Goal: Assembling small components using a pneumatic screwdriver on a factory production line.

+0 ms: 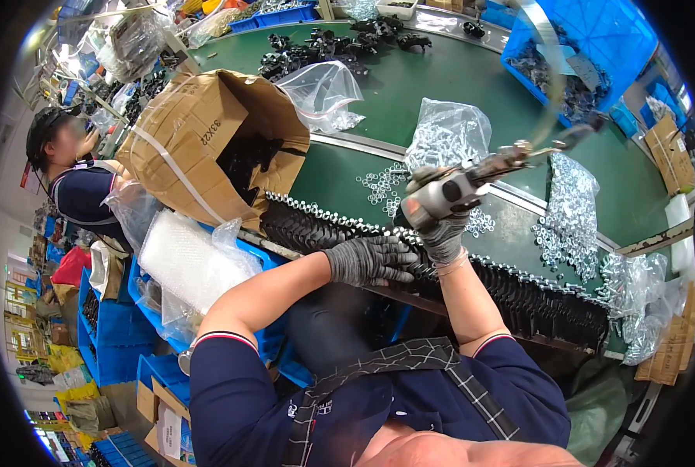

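My left hand (371, 261), in a grey knit glove, lies with its fingers stretched out across a long row of black parts (320, 229). Small shiny metal pieces line the top edge of that row. Gloved as well, my right hand (442, 237) is wrapped round a silver-and-black power screwdriver (452, 193), just above the row and close to my left fingertips. The tool's tip is hidden behind my hand. Loose metal rings (384, 183) lie on the green bench beyond the row, beside a clear bag of small metal fasteners (449, 132).
A cardboard box (188, 148) of black parts stands at the left. More fasteners spill from a bag (572, 194) at the right. Far back are black parts (371, 39) and a blue bin (624, 47). Another person (83, 183) works at the left.
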Tool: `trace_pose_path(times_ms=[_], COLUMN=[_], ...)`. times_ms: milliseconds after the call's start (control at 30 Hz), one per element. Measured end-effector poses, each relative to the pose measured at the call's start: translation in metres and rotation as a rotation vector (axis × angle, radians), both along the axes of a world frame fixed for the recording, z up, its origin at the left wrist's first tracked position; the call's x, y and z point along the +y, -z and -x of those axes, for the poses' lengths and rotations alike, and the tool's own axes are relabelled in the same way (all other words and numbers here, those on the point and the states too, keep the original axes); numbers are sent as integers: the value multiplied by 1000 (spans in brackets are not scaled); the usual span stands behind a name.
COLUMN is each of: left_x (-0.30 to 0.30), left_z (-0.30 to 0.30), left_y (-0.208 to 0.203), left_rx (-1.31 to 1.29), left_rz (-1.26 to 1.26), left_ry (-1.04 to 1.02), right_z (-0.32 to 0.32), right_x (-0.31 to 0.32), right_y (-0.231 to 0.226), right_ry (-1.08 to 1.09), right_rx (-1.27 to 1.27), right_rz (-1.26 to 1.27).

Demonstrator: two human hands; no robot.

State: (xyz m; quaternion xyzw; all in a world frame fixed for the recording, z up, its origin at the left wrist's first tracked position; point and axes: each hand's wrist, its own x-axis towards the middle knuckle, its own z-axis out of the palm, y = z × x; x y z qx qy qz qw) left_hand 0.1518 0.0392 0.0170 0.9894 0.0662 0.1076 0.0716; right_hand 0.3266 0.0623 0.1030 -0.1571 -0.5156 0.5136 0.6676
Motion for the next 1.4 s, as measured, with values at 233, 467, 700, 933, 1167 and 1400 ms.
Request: trace_pose_path(times_ms=[233, 467, 700, 933, 1167, 1400], left_x=[8, 0, 12, 5, 10, 13], left_z=[-6, -1, -5, 26, 38, 32], left_y=[-2, -2, -16, -9, 3, -4], left_rx=[54, 52, 75, 33, 87, 96], left_rz=[49, 78, 208, 126, 72, 112], left_ry=[26, -8, 61, 29, 47, 63], right_z=[23, 17, 38, 45, 47, 65], right_x=[15, 1, 10, 11, 16, 10], right_y=[31, -2, 20, -13, 33, 7], right_ry=[-96, -324, 0, -41, -89, -51], right_rx=[8, 296, -298, 61, -97, -138], right_rz=[79, 203, -37, 6, 114, -30])
